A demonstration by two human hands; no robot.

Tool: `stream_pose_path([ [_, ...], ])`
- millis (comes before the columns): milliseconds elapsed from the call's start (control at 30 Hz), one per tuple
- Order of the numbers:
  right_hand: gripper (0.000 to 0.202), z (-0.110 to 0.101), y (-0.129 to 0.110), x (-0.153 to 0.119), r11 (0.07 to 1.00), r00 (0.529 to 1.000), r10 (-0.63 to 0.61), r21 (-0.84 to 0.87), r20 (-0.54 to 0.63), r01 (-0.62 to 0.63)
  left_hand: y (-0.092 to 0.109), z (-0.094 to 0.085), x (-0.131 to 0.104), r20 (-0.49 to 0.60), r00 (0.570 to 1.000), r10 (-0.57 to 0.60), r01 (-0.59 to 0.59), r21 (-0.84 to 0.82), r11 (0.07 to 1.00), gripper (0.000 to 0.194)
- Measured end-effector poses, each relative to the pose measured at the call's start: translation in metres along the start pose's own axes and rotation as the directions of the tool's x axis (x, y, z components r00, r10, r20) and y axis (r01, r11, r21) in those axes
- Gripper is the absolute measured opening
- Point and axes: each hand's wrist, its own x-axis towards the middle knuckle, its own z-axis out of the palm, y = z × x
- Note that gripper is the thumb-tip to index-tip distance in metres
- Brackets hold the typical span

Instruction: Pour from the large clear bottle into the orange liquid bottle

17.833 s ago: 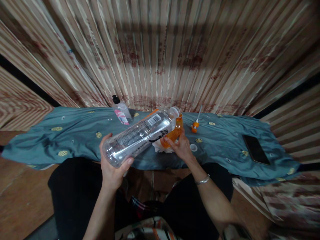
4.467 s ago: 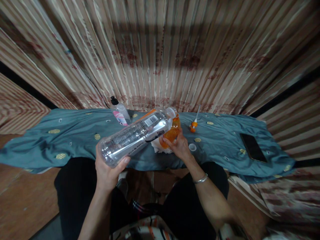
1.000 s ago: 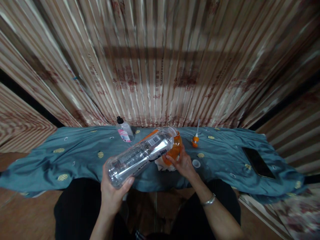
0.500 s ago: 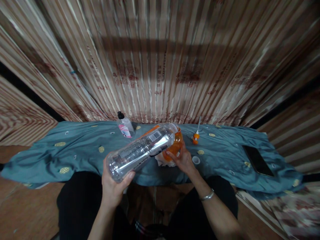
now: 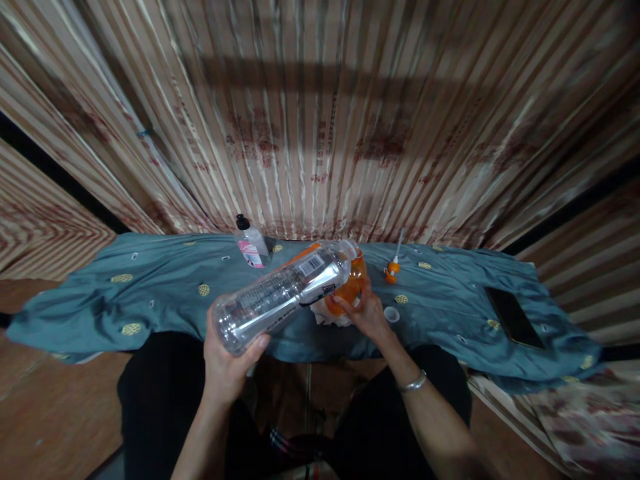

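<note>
My left hand (image 5: 227,363) is closed round the base of a large clear plastic bottle (image 5: 273,303) with a silver and orange label. The bottle is tilted, its neck up and to the right over the mouth of a small orange bottle (image 5: 353,283). Fingers of my right hand (image 5: 367,310) wrap round the orange bottle's right side. Beneath that bottle lies a crumpled white cloth or tissue (image 5: 327,317). Whether liquid flows between the two necks I cannot tell. Beside my right hand is a small round white cap (image 5: 391,314).
An orange pump top (image 5: 393,270) with its tube lies at the back right. A pump bottle with a black head (image 5: 251,243) stands at the back left. On the right rests a dark phone (image 5: 514,317). A teal cloth (image 5: 170,293) covers the narrow table before a striped curtain (image 5: 300,133).
The view has shifted slightly, so the table sits a little higher. Both hands keep their hold, and the clear bottle's tilt over the orange bottle is nearly the same.
</note>
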Motion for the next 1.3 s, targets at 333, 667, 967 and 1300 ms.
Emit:
stream_pose_path([
  [333,0.079,0.0014,0.0036,0.0003,1.0,1.0,0.01,-0.025,-0.014,-0.011,0.0032,0.0,0.0,-0.016,1.0,0.011,-0.011,0.023,1.0,0.091],
  [667,0.078,0.0013,0.0042,0.0,1.0,1.0,0.002,-0.021,-0.008,-0.003,0.001,-0.0004,-0.0003,-0.006,1.0,0.003,-0.003,0.008,1.0,0.092],
  [967,0.082,0.0009,0.0015,-0.0005,1.0,1.0,-0.012,0.012,0.003,0.012,0.0014,0.0005,-0.0003,-0.007,1.0,0.013,-0.013,0.009,1.0,0.091],
  [1300,0.085,0.0037,0.0027,-0.0015,1.0,0.999,0.0,0.009,-0.035,0.0,-0.0003,0.0007,-0.0009,-0.022,1.0,0.004,-0.003,0.023,1.0,0.093],
])
